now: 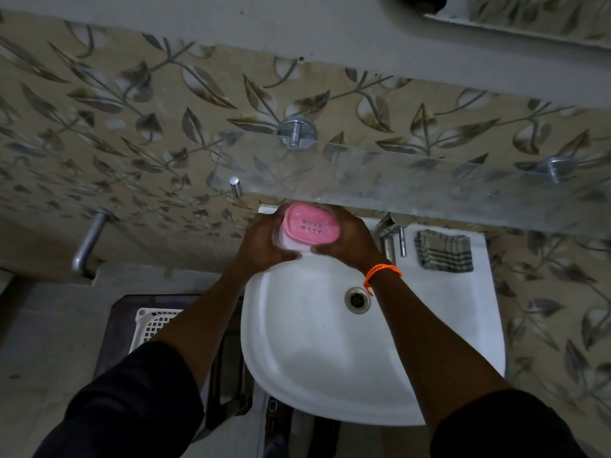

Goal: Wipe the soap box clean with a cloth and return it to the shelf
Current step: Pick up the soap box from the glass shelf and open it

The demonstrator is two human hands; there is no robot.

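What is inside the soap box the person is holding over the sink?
The clear plastic soap box, gripped by the left hand and right hand, holds a pink slotted tray. No soap lies on it. Anything beneath the tray is covered.

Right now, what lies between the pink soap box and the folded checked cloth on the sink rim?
Head view: the right hand gripping the pink soap box, then the chrome tap, before the checked cloth.

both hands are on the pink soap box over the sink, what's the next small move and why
Probably free the right hand to take the checked cloth from the sink rim while the left hand keeps the soap box; neither hand has a cloth.
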